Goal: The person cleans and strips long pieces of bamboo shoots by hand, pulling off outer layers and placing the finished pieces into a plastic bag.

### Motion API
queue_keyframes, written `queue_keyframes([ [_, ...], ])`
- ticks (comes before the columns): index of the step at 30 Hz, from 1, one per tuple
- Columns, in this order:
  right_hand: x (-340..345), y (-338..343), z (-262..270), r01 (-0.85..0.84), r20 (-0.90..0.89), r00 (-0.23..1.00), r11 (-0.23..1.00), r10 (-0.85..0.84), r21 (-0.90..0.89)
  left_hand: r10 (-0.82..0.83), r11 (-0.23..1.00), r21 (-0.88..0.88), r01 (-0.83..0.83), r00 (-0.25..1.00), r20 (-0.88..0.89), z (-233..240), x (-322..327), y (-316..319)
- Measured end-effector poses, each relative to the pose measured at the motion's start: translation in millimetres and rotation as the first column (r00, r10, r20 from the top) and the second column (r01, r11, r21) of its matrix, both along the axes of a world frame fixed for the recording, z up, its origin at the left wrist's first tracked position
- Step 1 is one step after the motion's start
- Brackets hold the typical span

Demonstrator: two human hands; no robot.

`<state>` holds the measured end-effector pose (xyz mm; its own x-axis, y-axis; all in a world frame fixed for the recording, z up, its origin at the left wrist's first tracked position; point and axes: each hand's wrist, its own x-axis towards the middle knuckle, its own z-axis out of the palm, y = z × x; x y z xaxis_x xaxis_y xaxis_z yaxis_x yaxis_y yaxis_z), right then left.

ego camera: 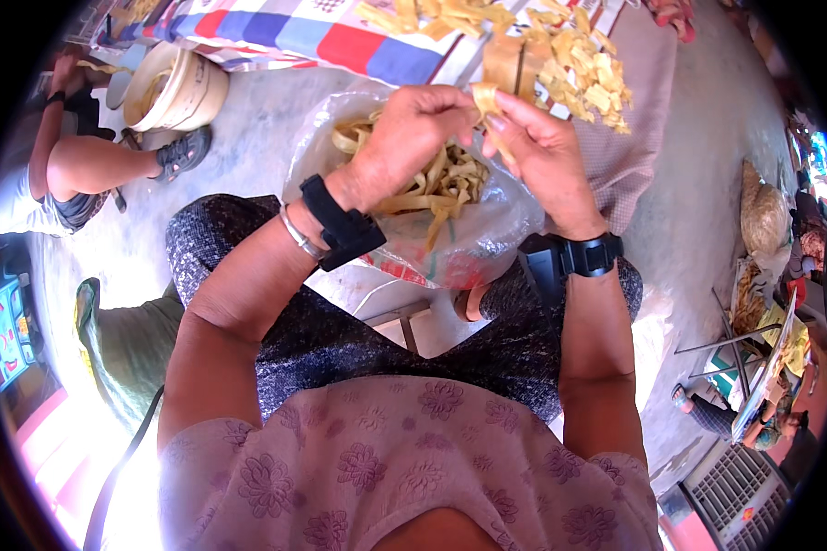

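Over a clear plastic bag [503, 234], both my hands are raised close together. A folded pale yellow strip [485, 100] of plant-like material is pinched in the thumb and fingers of my right hand [548, 151], its tail hanging toward the palm. The fingertips of my left hand [413, 134] grip the same strip at its left side; its other fingers curl under, partly hidden. Inside the bag lies a tangle of long yellow strips [448, 182]. Just beyond my fingers, a wooden block [503, 62] with a dark slit rests on the cloth-covered table [351, 48].
Short folded yellow pieces [593, 76] are heaped right of the block, with longer pieces [441, 17] behind it. A white bucket [200, 86] stands at left beside a seated person's leg [103, 165]. A green sack [134, 337] is at my left; a stuffed bag [765, 213] sits far right.
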<state>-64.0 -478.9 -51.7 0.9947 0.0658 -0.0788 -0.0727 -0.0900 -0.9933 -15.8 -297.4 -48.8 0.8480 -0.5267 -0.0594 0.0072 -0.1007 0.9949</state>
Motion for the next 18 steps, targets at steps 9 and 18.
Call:
queue_keyframes([
  [9,-12.9,21.3,-6.7,-0.040,-0.002,0.999,0.992,0.040,-0.117,0.226,0.974,-0.047,-0.223,0.972,0.058,-28.8,1.8,-6.1],
  [18,1.5,-7.8,-12.9,0.047,-0.032,0.999,0.971,-0.041,0.235,-0.165,0.941,-0.338,-0.001,0.872,-0.461,-6.1,5.9,-1.5],
])
